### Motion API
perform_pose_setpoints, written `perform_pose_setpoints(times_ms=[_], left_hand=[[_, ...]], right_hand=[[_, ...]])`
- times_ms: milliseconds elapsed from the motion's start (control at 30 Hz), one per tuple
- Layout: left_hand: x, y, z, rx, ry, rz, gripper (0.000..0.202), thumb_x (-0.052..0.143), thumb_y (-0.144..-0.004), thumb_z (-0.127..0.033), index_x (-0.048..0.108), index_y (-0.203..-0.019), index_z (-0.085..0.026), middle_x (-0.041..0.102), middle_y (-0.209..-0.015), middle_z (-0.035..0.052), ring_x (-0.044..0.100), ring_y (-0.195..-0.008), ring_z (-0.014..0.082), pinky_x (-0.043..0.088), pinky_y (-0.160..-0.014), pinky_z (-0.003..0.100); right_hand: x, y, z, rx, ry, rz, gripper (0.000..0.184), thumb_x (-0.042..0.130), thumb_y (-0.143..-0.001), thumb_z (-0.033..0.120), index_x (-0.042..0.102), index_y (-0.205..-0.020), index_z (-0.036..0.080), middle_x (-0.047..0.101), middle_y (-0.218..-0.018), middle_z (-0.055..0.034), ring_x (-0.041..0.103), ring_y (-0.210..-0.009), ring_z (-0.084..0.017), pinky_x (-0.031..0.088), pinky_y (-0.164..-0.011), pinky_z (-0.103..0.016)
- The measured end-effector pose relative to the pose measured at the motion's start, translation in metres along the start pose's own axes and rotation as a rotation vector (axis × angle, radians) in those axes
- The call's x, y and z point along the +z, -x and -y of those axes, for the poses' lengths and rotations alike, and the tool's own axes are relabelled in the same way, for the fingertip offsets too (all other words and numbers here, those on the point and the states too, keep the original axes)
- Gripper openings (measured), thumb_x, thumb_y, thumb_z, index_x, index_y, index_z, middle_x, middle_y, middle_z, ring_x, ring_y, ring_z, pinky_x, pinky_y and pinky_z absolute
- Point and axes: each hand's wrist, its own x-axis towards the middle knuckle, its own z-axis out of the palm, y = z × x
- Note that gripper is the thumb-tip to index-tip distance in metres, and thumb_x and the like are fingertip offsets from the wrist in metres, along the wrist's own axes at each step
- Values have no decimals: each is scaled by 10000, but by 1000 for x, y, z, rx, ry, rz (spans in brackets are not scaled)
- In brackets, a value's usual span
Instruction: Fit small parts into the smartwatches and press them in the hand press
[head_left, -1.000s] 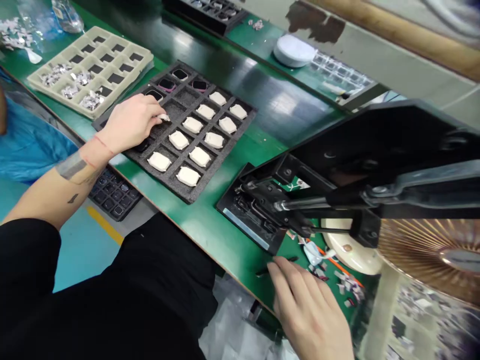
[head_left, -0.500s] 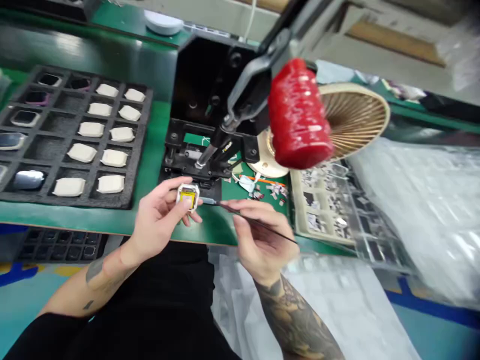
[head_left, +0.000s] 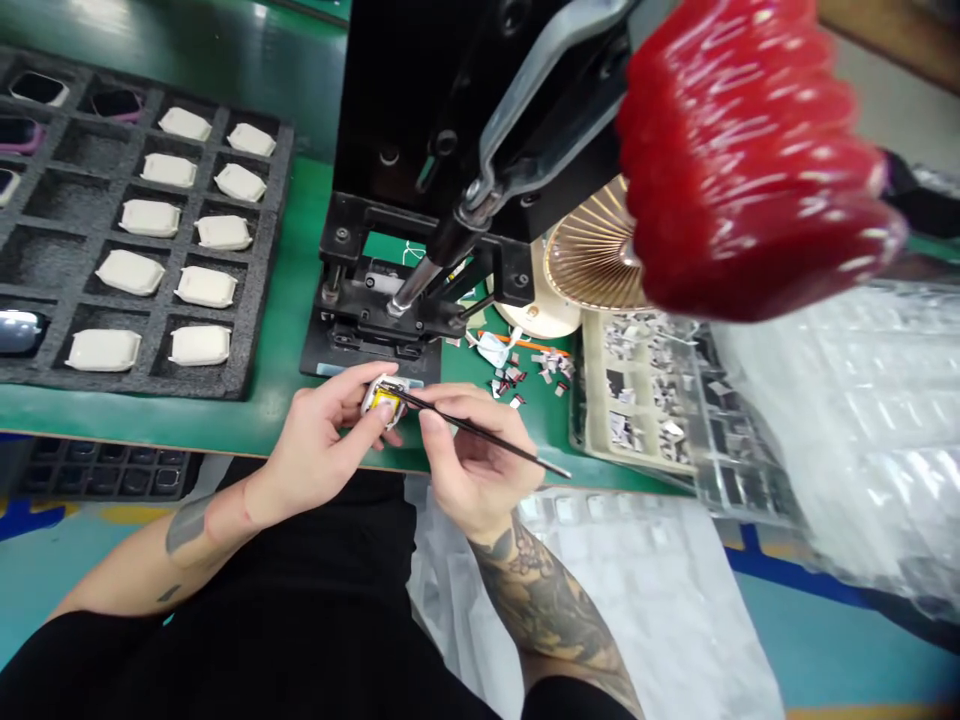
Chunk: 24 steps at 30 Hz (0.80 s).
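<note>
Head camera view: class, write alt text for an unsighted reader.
Left hand pinches a small white-framed part with a yellow centre; right hand holds a thin black tool to it. A black foam tray of white-wrapped items lies beside a black press on a green bench.

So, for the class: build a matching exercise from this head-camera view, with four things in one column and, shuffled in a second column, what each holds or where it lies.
Things
1. Left hand
2. Right hand
3. White padded pieces
4. Small scraps

Places or states
A. Lying loose on the green bench beside the black press
B. Holding a thin black tool
C. Sitting in cells of a black foam tray
D. Holding a white-framed part with a yellow centre

Pairs: 1-D, 2-B, 3-C, 4-A
</note>
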Motion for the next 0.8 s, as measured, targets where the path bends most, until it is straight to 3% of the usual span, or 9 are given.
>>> perform_pose_setpoints(times_ms=[100, 233, 400, 600, 667, 800], left_hand=[[0, 1, 1, 4, 6, 4, 405, 808, -1069, -304, 768, -1459, -202, 883, -1030, 68, 860, -801, 196, 719, -720, 274], [0, 2, 2, 9, 1, 5, 416, 801, -1073, -295, 768, -1476, -195, 889, -1052, 75, 860, -800, 193, 723, -731, 273], [1, 2, 1, 25, -4, -1, 417, 801, -1071, -280, 772, -1475, -180, 890, -1034, 71, 862, -798, 184, 727, -733, 256], [2, 2, 2, 14, -18, -14, 430, 819, -1058, -290, 787, -1478, -204, 892, -1068, 71, 862, -787, 194, 731, -721, 278], [2, 2, 2, 24, -24, -14, 426, 819, -1059, -293, 794, -1476, -207, 892, -1054, 70, 862, -788, 197, 733, -726, 283], [0, 2, 1, 38, -13, 6, 416, 812, -1065, -302, 799, -1472, -217, 897, -1049, 75, 866, -792, 209, 739, -724, 299]], right_hand=[[2, 2, -1, 44, -5, -50, 178, 776, -1024, 130, 730, -1134, 263, 859, -1032, -58, 856, -954, -236, 736, -835, -432], [3, 5, -2, -39, 24, -58, 197, 795, -1005, 125, 744, -1127, 271, 859, -1006, -48, 860, -945, -245, 733, -846, -451], [3, 6, -2, 85, -54, -75, 165, 783, -1029, 139, 724, -1126, 258, 853, -1040, -51, 871, -958, -233, 751, -815, -411], [0, 5, -5, -128, 61, -42, 243, 807, -986, 95, 751, -1148, 266, 871, -1041, -63, 869, -953, -256, 748, -838, -467], [0, 4, -4, -63, 17, -49, 216, 810, -991, 106, 748, -1130, 259, 867, -1043, -60, 868, -969, -243, 748, -852, -439], [-1, 1, 2, 334, -237, -20, 90, 777, -1071, 259, 688, -1059, 249, 848, -1004, -39, 840, -823, -191, 736, -747, -349]])
